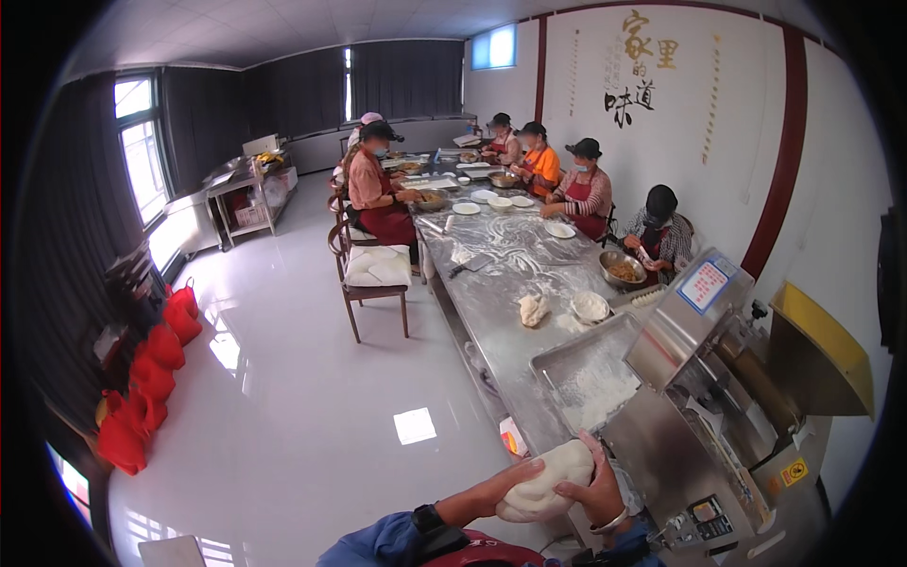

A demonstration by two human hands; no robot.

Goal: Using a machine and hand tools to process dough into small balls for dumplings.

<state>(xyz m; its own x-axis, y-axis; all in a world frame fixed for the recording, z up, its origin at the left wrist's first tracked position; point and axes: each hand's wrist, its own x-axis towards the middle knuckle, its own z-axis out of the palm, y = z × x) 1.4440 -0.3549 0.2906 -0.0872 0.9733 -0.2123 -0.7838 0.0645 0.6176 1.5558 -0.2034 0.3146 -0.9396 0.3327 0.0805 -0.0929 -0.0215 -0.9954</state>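
A large lump of white dough [547, 485] is held between both of my hands at the bottom of the view, in front of the table's near end. My left hand [489, 489] supports it from the left side. On the right, my right hand [596, 482] grips it with the thumb across its front. Just beyond lies a floured metal tray [592, 375]. Past the tray, a smaller dough piece [533, 310] rests on the steel table [489, 305], left of a bowl of flour [589, 307].
A stainless steel machine [691, 319] with a yellow-lined chute [822, 347] stands at the right. Several people in aprons sit along the table; the nearest person [659, 227] is by a metal bowl of filling [623, 270]. A cushioned chair [375, 268] stands left of the table.
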